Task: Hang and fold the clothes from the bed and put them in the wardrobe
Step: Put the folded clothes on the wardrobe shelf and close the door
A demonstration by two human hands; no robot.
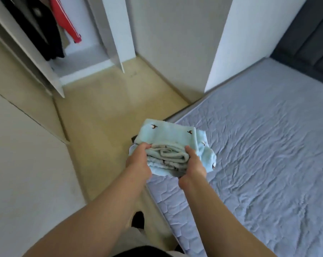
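Folded clothes [168,138] held over the bed [268,145] corner.
My left hand [138,160] and right hand [193,164] each grip one side of the pale blue stack, thumbs on top, fingers hidden beneath, just above the bed's edge. Across the floor from the bed, the wardrobe [118,34] stands open.

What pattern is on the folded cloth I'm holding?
Light blue folded cloth with small dark birds, seen in the head view.

I worked in a home bedroom: quilted bed [268,145] at frame right, open wardrobe [86,56] with hanging clothes [45,30] at upper left.
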